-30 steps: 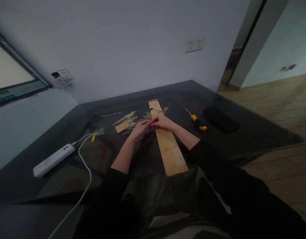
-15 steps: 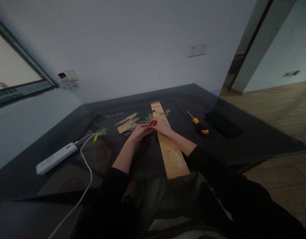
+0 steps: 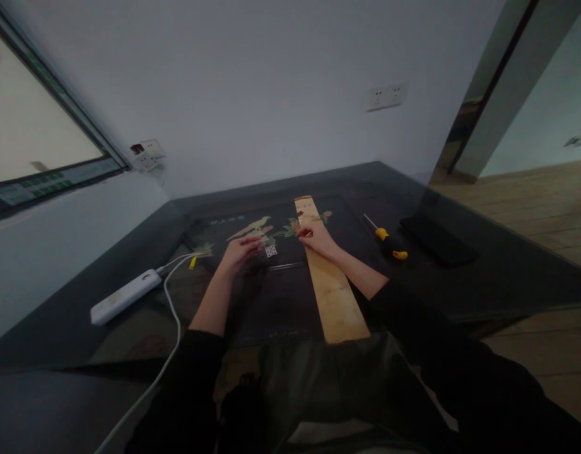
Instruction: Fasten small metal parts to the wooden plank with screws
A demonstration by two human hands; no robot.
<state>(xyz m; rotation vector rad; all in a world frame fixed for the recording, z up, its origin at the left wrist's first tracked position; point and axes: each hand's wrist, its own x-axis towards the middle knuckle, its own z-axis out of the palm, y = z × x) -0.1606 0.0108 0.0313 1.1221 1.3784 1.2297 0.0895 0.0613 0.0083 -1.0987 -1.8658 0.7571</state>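
A long light wooden plank (image 3: 335, 293) lies lengthwise on the dark glass table (image 3: 484, 277). My right hand (image 3: 316, 238) rests on the plank's far half with its fingertips pinched together; anything small between them is too tiny to see. My left hand (image 3: 240, 251) lies left of the plank, fingers spread low over the tabletop, where a small wooden piece lay earlier. Between the hands, a small pale metal piece with holes (image 3: 271, 251) lies alone on the glass.
A yellow-and-black screwdriver (image 3: 389, 243) and a flat black object (image 3: 436, 239) lie right of the plank. A white power strip (image 3: 127, 295) with a white cable (image 3: 170, 315) sits at the left. The table stands in a wall corner; wooden floor lies to the right.
My hands, joined together at the plank's edge before, have drawn apart. The left hand moved left, and the small metal piece now lies uncovered on the glass. The camera has shifted slightly.
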